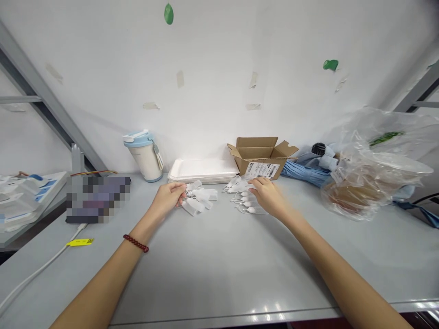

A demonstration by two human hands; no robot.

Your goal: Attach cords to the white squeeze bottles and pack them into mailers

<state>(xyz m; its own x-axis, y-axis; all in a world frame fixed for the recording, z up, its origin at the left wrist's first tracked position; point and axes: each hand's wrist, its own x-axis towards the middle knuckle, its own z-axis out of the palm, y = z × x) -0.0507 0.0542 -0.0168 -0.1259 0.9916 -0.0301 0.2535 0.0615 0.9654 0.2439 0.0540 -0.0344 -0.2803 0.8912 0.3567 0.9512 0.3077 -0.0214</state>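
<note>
My left hand (168,197) is closed, its thumb and fingers pinched on the corded end of a bunch of small translucent white tubes (205,195). The tubes fan out to the right of the fingertips, each with a thin white looped cord. To the right, several more such tubes (252,203) lie side by side on the table, cords pointing left. My right hand (269,194) is over this group, with fingers bent and fingertips at a tube near its back. The palm hides part of the row, and the grip is only partly visible.
A stack of white trays (202,170) and an open cardboard box (262,162) stand behind the hands on the grey table (212,269). A cream tumbler (146,160), a blurred-out device (98,201) and a white cable (41,269) are left. Blue cloth (305,173) and a clear plastic bag (366,183) lie right.
</note>
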